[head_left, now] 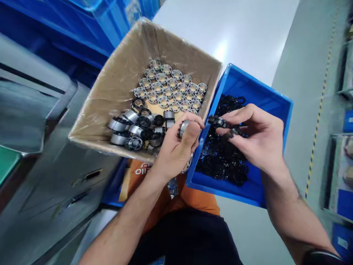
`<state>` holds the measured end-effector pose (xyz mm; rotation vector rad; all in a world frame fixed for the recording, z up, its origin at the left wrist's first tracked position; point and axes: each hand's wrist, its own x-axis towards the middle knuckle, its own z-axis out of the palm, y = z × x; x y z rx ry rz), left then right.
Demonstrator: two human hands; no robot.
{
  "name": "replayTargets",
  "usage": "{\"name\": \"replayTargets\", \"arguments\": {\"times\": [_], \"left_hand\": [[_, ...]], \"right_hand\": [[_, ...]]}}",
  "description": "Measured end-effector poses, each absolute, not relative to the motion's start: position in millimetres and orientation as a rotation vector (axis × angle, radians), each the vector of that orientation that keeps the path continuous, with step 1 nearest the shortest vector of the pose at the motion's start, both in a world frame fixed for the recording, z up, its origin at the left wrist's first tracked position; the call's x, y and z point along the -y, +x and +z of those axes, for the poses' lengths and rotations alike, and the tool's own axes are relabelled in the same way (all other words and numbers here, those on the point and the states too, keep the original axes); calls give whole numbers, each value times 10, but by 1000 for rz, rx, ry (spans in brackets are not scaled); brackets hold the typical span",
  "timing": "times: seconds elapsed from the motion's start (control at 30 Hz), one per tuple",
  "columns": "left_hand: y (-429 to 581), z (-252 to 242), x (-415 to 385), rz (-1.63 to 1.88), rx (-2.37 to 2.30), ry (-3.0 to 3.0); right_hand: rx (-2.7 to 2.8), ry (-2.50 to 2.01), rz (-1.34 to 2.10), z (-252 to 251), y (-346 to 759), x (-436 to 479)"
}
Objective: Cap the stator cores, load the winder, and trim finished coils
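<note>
My left hand (179, 147) is closed around a small silver metal ring part (183, 128), held at the near right corner of a cardboard box (116, 88). My right hand (255, 134) pinches a black plastic ring (217, 121) between thumb and fingers, with another black piece under the fingers, above a blue bin (264, 99) full of black plastic rings (220, 158). Inside the plastic-lined box, several silver ring parts (171, 90) lie in neat rows at the back, and a loose heap of silver parts with black inserts (135, 129) lies at the front.
Blue crates (82, 25) stand stacked at the upper left. A grey machine housing (41, 154) fills the left side. Orange clothing (171, 198) shows below the box. A grey floor with a yellow-black striped line (320, 110) runs on the right, beside shelving (343, 147).
</note>
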<state>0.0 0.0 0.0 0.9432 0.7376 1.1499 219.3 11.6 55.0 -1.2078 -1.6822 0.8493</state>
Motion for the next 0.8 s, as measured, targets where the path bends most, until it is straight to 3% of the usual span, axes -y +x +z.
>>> {"name": "replayTargets", "arguments": {"times": [0.23, 0.8], "left_hand": [[-11, 4, 82, 1098, -779, 778], [-39, 35, 94, 999, -819, 914]], "right_hand": [[1960, -1035, 507, 601, 1933, -62], [1777, -1131, 721, 407, 2065, -71]]}}
